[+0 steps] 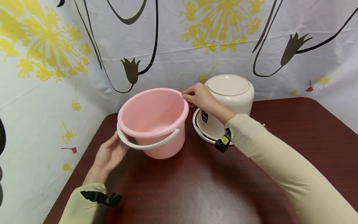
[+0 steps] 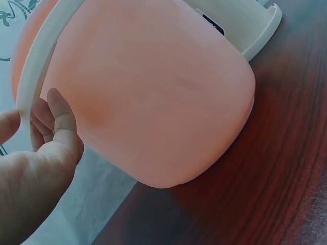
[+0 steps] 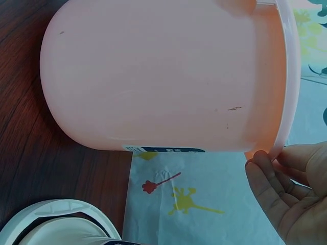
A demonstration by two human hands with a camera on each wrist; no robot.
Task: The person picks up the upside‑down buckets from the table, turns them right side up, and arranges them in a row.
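Observation:
A pink plastic bucket point(image 1: 165, 146) with a white handle point(image 1: 156, 144) stands on the left part of the table, its mouth up and leaning a little toward me. My right hand point(image 1: 199, 96) pinches its rim at the far right; in the right wrist view, thumb and fingers meet around the rim edge. At the left side, my left hand point(image 1: 112, 152) grips the bucket by its rim and handle end, as the left wrist view shows. Right of it, a cream bucket point(image 1: 237, 99) sits upside down with its base up, partly behind my right forearm.
The dark red wooden table point(image 1: 179, 193) runs under both buckets. Behind and to the left hangs a white cloth point(image 1: 173, 46) with yellow and grey flower prints. A cream handle point(image 1: 195, 127) lies around the foot of the upturned bucket.

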